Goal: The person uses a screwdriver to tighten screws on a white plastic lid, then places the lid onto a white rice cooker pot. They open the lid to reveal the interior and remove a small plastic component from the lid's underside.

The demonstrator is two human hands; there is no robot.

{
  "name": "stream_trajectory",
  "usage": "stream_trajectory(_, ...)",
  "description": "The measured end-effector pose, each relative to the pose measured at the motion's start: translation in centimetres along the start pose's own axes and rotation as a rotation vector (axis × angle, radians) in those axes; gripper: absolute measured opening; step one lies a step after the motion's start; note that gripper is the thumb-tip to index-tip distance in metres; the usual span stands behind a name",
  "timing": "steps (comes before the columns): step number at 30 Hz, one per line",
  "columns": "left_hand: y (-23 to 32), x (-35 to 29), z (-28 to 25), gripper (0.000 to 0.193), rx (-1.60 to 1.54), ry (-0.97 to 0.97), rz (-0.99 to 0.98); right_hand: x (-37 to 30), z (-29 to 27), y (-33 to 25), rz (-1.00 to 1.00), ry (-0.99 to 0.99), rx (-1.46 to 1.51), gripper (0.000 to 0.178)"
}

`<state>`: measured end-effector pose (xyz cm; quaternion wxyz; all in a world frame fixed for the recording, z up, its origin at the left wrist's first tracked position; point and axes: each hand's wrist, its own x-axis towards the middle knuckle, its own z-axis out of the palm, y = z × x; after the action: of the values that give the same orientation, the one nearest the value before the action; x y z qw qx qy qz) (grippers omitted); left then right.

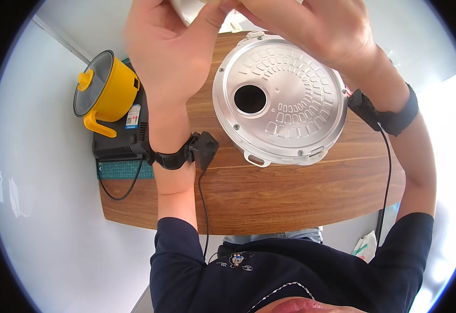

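Observation:
Both hands are raised at the far side of the table, cut off in part by the upper edge. My left hand (178, 55) curls its fingers around a white piece (189, 9), of which only a corner shows. From the right, my right hand (316, 31) meets it with thumb and fingers closed by the left thumb; what they pinch is hidden. Below and between the hands lies a round appliance part (301, 86), a silver embossed metal plate in a white rim. It has a dark round hole left of its middle, several screws and rim tabs.
At the left, a yellow pot (116, 86) with a dark-rimmed lid stands on a black appliance (116, 146), over a green cutting mat (129, 169). Black cables (203, 198) hang from both wrist straps. The wooden table (269, 195) ends in a curved near edge.

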<state>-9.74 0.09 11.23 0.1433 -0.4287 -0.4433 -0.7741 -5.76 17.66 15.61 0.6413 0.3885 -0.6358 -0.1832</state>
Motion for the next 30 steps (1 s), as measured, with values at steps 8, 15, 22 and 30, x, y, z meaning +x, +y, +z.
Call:
stream_trajectory(8,0.3,0.9,-3.2,0.047,0.195,0.133,0.160,1.6,-7.9,-0.7,0.398,-0.577,0.247,0.055)
stream_trajectory(15,2.8,1.5,-5.3,0.045,-0.143,0.300,-0.051,3.5,-16.3,-9.6,0.697,-0.960,0.674,0.099)
stream_trajectory(22,8.2,-1.6,-6.1,0.061,-0.264,0.318,-0.342,-2.0,-16.7,-12.5,0.667,-0.901,0.537,0.095)
stream_trajectory(30,12.4,-11.0,-9.0,0.063,-0.093,0.383,-0.681,-8.3,-12.5,-9.2,0.516,-0.801,0.302,0.083)
